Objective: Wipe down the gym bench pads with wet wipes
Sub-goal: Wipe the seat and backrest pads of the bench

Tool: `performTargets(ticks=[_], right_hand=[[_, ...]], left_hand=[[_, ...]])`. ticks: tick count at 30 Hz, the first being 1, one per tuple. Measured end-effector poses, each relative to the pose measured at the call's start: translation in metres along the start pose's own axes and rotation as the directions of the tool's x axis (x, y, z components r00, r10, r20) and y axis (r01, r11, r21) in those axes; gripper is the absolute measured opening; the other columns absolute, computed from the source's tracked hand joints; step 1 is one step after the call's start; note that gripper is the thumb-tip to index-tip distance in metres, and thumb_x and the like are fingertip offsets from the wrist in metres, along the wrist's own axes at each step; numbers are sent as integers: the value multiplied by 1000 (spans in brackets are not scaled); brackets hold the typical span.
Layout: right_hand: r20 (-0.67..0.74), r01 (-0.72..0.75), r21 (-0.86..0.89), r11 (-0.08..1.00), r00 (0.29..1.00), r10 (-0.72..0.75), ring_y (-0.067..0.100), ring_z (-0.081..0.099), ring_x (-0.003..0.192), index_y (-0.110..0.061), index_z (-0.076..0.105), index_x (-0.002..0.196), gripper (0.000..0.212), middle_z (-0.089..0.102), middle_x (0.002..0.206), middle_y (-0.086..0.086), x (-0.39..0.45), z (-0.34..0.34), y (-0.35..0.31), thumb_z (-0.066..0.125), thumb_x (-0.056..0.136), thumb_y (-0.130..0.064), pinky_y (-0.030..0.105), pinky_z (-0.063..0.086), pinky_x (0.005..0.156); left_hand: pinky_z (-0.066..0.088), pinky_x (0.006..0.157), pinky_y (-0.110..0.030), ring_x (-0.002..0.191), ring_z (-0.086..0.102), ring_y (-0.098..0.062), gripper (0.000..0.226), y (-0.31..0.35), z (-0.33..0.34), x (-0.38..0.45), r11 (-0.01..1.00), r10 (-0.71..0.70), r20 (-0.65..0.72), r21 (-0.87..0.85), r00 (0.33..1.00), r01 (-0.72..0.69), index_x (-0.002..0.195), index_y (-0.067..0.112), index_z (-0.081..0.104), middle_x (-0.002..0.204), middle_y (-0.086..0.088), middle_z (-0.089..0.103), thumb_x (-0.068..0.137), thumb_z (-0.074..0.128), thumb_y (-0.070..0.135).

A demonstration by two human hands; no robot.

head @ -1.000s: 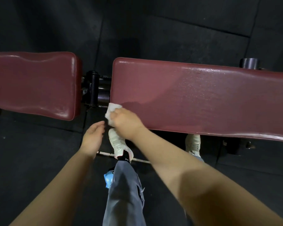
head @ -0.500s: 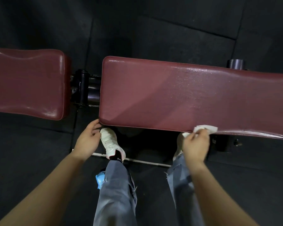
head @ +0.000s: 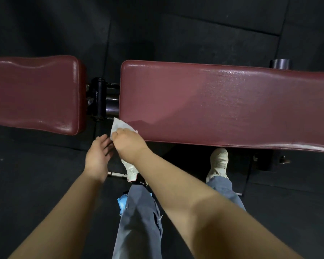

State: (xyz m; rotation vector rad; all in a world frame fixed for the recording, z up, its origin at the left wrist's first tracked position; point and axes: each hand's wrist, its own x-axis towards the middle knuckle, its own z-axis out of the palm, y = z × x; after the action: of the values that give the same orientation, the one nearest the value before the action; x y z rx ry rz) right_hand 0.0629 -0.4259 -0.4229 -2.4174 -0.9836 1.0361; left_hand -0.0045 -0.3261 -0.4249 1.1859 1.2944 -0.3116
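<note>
Head view:

- Long bench pad point(head: 223, 105): dark red vinyl, lying across the frame from centre to the right edge; its surface is glistening in patches, with a duller strip running along the near left part.
- Short bench pad point(head: 32, 94): same red vinyl, sitting to the left, set apart from the long pad by a gap.
- Black hinge hardware point(head: 99, 100): showing in that gap, with a metal tube running toward the long pad.
- Wet wipe point(head: 120, 126): white, crumpled, lying against the near left corner of the long pad and sticking out over the gap.
- Right hand point(head: 129, 141): reaching across the body, fingers pinching the wet wipe and pressing it at the corner of the long pad.
- Left hand point(head: 97, 157): hovering just beside the right hand, below the gap, fingers loosely spread and gripping nothing; its fingertips are nearly touching the wipe's lower edge.
- Grey trousers point(head: 138, 221) and pale shoes point(head: 219, 161): the person is standing close to the bench, toes pointing under the long pad.
- Blue item point(head: 122, 202): peeking out beside the left leg; too hidden to identify.
- Black cylinder point(head: 280, 63): standing behind the long pad's far edge, to the right.
- Dark rubber floor point(head: 195, 34): tiled, seams showing.
</note>
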Motion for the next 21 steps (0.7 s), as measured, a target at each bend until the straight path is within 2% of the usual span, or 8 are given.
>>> performTargets(ticks=[2, 4, 7, 13, 16, 19, 20, 21], right_hand=[[14, 70, -94, 993, 998, -69, 33, 51, 114, -1, 52, 125, 33, 53, 124, 17, -2, -1, 4, 42, 94, -2, 46, 44, 95], [-26, 51, -58, 997, 998, -53, 32, 52, 112, -3, 54, 122, 32, 55, 121, 16, -17, -6, 21, 47, 91, -2, 43, 44, 92], [-92, -120, 162, 980, 986, 136, 31, 55, 104, -15, 65, 110, 31, 59, 110, 11, -59, -17, 67, 59, 83, -3, 36, 43, 86], [-116, -386, -4, 922, 916, 383, 38, 55, 95, -2, 57, 98, 22, 57, 97, 18, -169, -37, 172, 57, 76, 3, 39, 44, 77], [-233, -588, 13, 809, 785, 574, 40, 55, 86, 3, 56, 91, 14, 59, 91, 23, -212, -47, 218, 55, 78, 9, 36, 37, 68], [-302, -770, 187, 610, 546, 782, 41, 53, 81, 4, 54, 90, 9, 58, 93, 24, -238, -55, 251, 46, 87, 3, 38, 40, 65], [-300, -793, 228, 565, 495, 816, 40, 52, 81, 3, 54, 92, 11, 57, 94, 24, -241, -56, 255, 43, 89, 0, 41, 43, 65], [-307, -791, 249, 558, 482, 820, 40, 52, 82, 3, 54, 93, 12, 56, 96, 24, -240, -56, 256, 43, 90, 0, 43, 44, 68]], left_hand=[[40, 103, -29, 121, 53, -15, 47, -1, -4, 0, 1000, -19, 2, 10, 1000, 19, 146, 13, 42, 142, -3, 53, 106, 31, 33], [40, 105, -30, 122, 53, -15, 46, -4, -4, 1, 995, -23, 22, 95, 999, 21, 146, 13, 41, 141, -3, 54, 104, 33, 30], [42, 105, -31, 120, 56, -15, 43, -8, -5, 0, 980, -1, 63, 197, 998, -12, 144, 15, 45, 138, -4, 57, 103, 34, 26], [44, 99, -28, 116, 58, -12, 39, -15, 4, -2, 972, 34, 63, 228, 997, -48, 139, 19, 49, 129, 1, 61, 103, 36, 26], [44, 96, -27, 113, 59, -10, 32, -14, 18, -8, 979, 52, 31, 196, 998, -57, 131, 25, 51, 118, 7, 63, 102, 39, 24], [44, 99, -30, 111, 59, -11, 24, -13, 31, -13, 984, 60, -9, 170, 998, -58, 123, 30, 52, 111, 11, 62, 101, 42, 25], [44, 101, -31, 110, 60, -11, 23, -13, 35, -14, 985, 59, -26, 166, 998, -54, 121, 30, 52, 110, 10, 62, 101, 42, 26], [44, 101, -31, 110, 60, -12, 22, -13, 38, -14, 986, 61, -45, 158, 997, -54, 120, 30, 52, 110, 9, 62, 101, 42, 27]])
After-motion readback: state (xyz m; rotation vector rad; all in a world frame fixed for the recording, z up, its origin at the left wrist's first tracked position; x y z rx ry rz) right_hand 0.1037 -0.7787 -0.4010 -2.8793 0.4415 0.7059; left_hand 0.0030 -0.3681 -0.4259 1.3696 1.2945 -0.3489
